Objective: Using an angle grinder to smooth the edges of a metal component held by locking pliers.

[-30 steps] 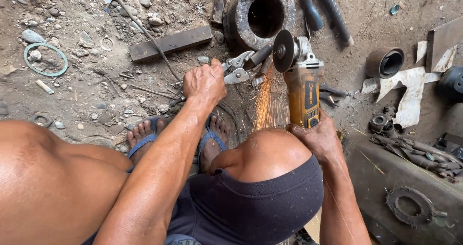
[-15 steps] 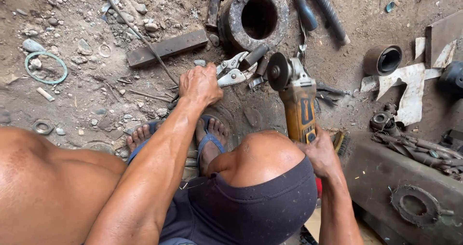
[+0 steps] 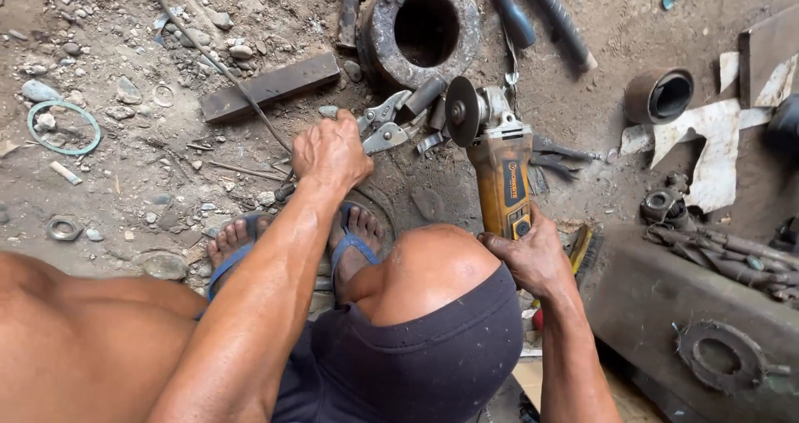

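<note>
Left hand (image 3: 331, 151) clenched on locking pliers (image 3: 384, 125), arm outstretched; right hand (image 3: 533, 256) grips orange angle grinder (image 3: 498, 161), disc at pliers' three o'clock.

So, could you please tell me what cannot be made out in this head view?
- Left hand: its grip on the locking pliers handles, hidden under the hand.
- Workpiece in the pliers' jaws: too small, beside the grinder disc.
- Right hand: fingers wrap beneath the grinder body.

A heavy iron ring (image 3: 424, 27) lies just beyond the grip, a flat bar (image 3: 268, 86) to its left (a green loop (image 3: 62, 127) farther left), a short pipe (image 3: 659, 96) well right.
</note>
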